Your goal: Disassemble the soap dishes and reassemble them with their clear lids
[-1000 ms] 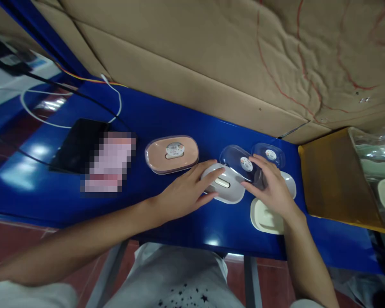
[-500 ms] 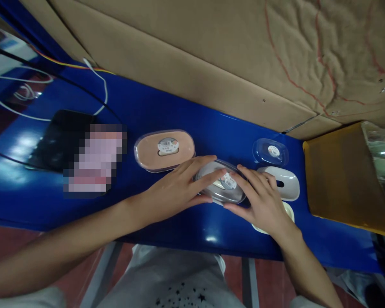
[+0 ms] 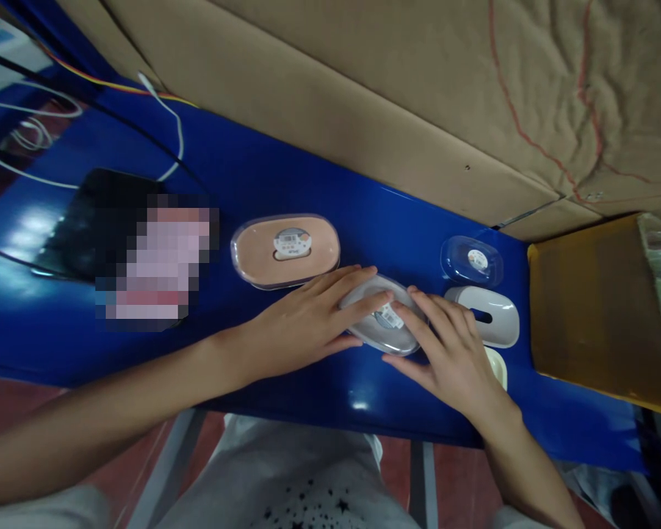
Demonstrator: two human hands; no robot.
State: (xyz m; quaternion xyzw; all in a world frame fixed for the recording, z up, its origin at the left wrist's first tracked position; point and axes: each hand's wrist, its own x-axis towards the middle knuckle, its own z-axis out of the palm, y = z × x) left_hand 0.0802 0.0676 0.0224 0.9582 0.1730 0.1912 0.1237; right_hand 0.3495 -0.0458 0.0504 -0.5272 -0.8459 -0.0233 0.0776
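Note:
Between my two hands lies a grey oval soap dish (image 3: 383, 339) under a clear lid with a round label, on the blue table. My left hand (image 3: 322, 316) grips its left end, the index finger stretched over the lid beside the label. Around the right end close the fingers and thumb of my right hand (image 3: 446, 342), fingertips on the lid. Just beyond my left hand sits a peach soap dish (image 3: 253, 253) with its own clear lid and label. A white slotted piece (image 3: 504, 316) and a pale cream piece (image 3: 499, 365), partly hidden, lie behind my right hand.
A loose clear lid (image 3: 454, 257) with a label rests at the back right. Beyond it stands a brown cardboard box (image 3: 584, 316) holding wrapped items. A black object (image 3: 82, 235), a blurred-out patch and white cables (image 3: 181, 139) occupy the left. Cardboard (image 3: 336, 110) walls the back edge.
My view has shifted slightly. Both hands stay on the grey soap dish, with only a small shift of the dish and fingers.

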